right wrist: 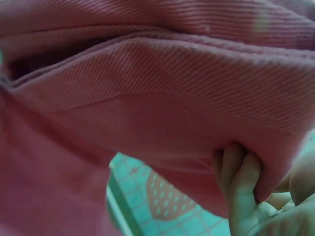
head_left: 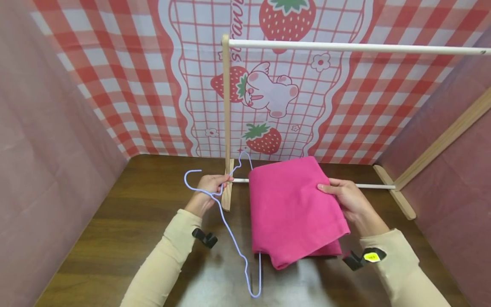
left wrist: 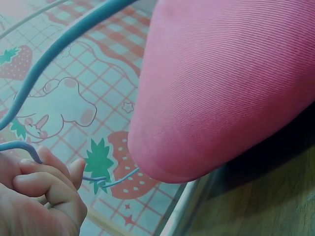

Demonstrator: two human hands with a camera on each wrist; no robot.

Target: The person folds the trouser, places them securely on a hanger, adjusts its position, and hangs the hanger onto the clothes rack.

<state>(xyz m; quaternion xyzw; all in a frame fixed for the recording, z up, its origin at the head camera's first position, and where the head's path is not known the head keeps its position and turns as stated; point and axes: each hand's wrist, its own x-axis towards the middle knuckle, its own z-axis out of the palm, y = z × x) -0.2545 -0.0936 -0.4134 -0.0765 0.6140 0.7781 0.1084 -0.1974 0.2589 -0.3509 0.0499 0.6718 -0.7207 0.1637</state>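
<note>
In the head view my left hand (head_left: 209, 189) grips a light blue wire hanger (head_left: 260, 273) close to the base of its hook. The hanger is turned sideways, its hook pointing left. Folded pink ribbed cloth (head_left: 293, 209) hangs over the hanger's long bar, which it mostly hides. My right hand (head_left: 345, 198) pinches the cloth's right edge, thumb on top. Curled fingers of the left hand (left wrist: 44, 196) around the wire show in the left wrist view. In the right wrist view, the right hand's fingers (right wrist: 241, 182) hold the layered cloth (right wrist: 162, 98) by an edge.
Behind the hands stands a rack with a white top rail (head_left: 345, 47), a wooden left post (head_left: 226, 106), a slanting right post (head_left: 445, 140) and a low white bar (head_left: 374, 186). It stands on a brown wooden table (head_left: 115, 213). A strawberry-print checked cloth (head_left: 142, 85) covers the back.
</note>
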